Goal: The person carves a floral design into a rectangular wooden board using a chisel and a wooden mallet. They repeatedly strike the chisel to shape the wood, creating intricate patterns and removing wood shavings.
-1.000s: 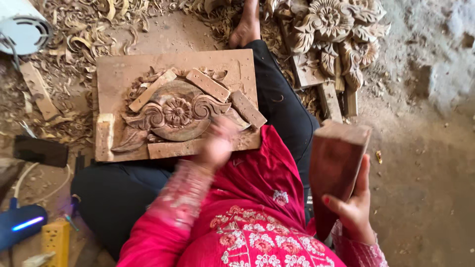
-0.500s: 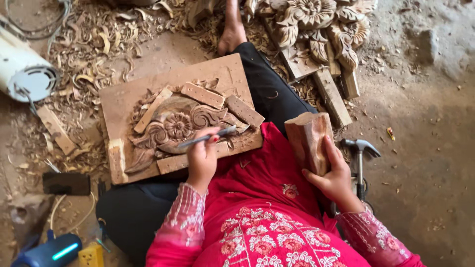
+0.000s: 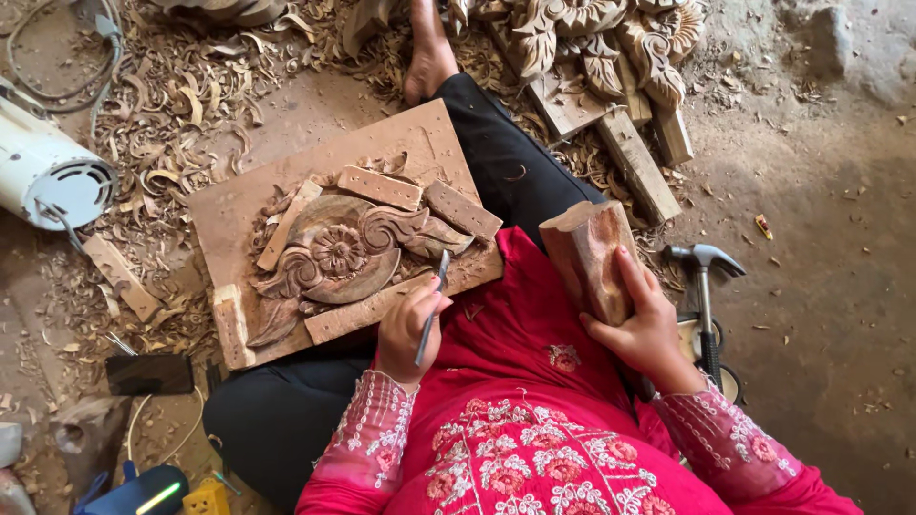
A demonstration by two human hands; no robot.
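Note:
A wooden board (image 3: 239,215) rests on my lap, carrying a carved floral piece (image 3: 339,250) held in by several small wood blocks. My left hand (image 3: 405,329) grips a thin metal chisel (image 3: 434,296), its tip at the carving's right edge. My right hand (image 3: 649,329) holds a chunky wooden mallet block (image 3: 587,257) upright beside my right knee, apart from the chisel.
Wood shavings (image 3: 191,95) cover the ground. A claw hammer (image 3: 704,277) lies to the right. Carved ornaments (image 3: 611,38) and wood strips lie ahead. A white machine (image 3: 48,172) sits left; a dark phone (image 3: 148,374) and a blue tool (image 3: 138,491) lie lower left.
My left hand has settled with the chisel against the carving's right edge. My right hand lowered the wooden mallet block from raised to beside my knee. The view shifted slightly.

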